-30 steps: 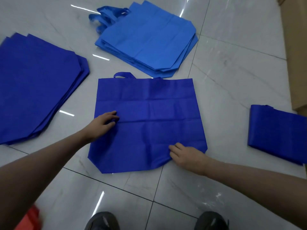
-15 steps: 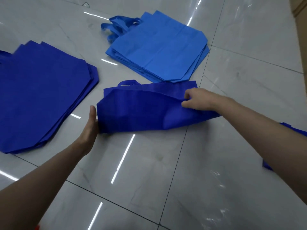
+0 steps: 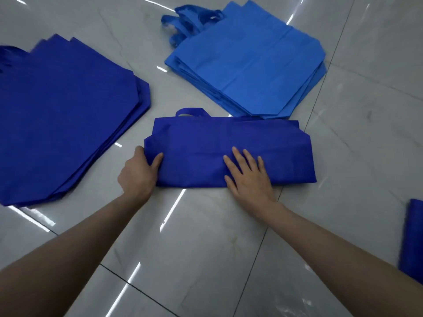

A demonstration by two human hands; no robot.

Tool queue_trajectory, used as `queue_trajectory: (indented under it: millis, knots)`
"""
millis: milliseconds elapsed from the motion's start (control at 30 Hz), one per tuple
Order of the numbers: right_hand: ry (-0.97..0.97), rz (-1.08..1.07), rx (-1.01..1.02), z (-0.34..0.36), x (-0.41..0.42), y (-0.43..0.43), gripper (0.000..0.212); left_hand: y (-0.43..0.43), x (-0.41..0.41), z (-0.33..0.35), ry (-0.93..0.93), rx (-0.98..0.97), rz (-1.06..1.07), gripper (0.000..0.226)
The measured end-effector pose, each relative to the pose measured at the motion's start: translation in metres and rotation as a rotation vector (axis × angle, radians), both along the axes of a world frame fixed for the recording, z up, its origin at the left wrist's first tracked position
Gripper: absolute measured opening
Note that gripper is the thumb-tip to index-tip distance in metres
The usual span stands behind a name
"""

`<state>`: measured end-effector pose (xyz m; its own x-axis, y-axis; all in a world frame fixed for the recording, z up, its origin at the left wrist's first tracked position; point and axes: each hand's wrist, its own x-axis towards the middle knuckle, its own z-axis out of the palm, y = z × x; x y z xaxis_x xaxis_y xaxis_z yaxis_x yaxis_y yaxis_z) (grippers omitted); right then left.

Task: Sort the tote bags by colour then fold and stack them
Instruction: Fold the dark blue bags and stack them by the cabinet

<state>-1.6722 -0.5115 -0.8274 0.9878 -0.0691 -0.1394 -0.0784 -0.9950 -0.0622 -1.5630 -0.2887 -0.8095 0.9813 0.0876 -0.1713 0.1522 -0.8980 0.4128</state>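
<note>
1. Head view looks down on a glossy grey tiled floor (image 3: 206,259). A dark blue tote bag (image 3: 240,143) lies in the middle of it, folded over on itself into a wide band, with the fold along the near edge.
2. From the bag's far edge, toward its left end, one handle loop (image 3: 192,110) pokes out onto the tiles.
3. At the bag's left end the left hand (image 3: 137,172) grips the cloth. Its thumb (image 3: 158,159) lies on the top layer and its fingers (image 3: 140,150) curl round the edge.
4. Just right of the bag's middle, close to the near fold, the right hand (image 3: 248,177) lies palm down. Its fingers are straight and spread, pressing the top layer flat and clasping nothing.
5. To the left sits a pile of dark blue tote bags (image 3: 64,115), laid out flat and unfolded. Their edges are slightly fanned, and the pile is near the folded bag but apart from it.
6. Beyond the folded bag sits a pile of light blue tote bags (image 3: 249,65), also flat, with its handles (image 3: 190,21) bunched at the far left corner.
7. That pile's near corner reaches the folded bag's far edge. Whether the two touch or overlap there cannot be told.
8. At the right edge lies another folded dark blue bag (image 3: 412,239), cut off by the frame and well apart from the one under the hands.
</note>
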Motion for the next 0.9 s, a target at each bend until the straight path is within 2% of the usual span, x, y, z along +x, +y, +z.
queue_trajectory:
  millis: [100, 233, 400, 567, 667, 767, 833, 900]
  knots:
    - [0.127, -0.119, 0.066, -0.006, 0.003, 0.008, 0.067, -0.011, -0.001, 0.002, -0.02, 0.047, 0.055, 0.042]
    - [0.041, -0.194, 0.047, -0.009, -0.015, 0.022, 0.057, -0.004, -0.011, -0.007, -0.029, 0.073, 0.017, 0.046]
    - [-0.06, -0.152, -0.034, -0.003, -0.042, 0.028, 0.05, 0.01, -0.022, -0.009, -0.028, 0.14, -0.095, 0.047]
    - [-0.032, -0.154, -0.032, 0.001, -0.039, 0.022, 0.056, 0.021, -0.029, -0.013, -0.055, 0.084, -0.139, 0.04]
    - [-0.05, -0.309, -0.034, 0.01, -0.022, 0.013, 0.06, 0.025, -0.033, -0.014, -0.055, 0.081, -0.136, 0.035]
    - [0.083, -0.432, 0.006, 0.009, -0.007, -0.009, 0.061, 0.023, -0.039, -0.011, -0.116, 0.062, -0.077, 0.035]
    - [0.118, -0.397, -0.013, 0.005, -0.008, -0.017, 0.06, 0.02, -0.039, -0.014, -0.244, 0.087, -0.164, 0.038]
    - [0.129, -0.397, -0.049, 0.004, -0.009, -0.017, 0.06, 0.016, -0.035, -0.021, -0.287, 0.13, -0.401, 0.041]
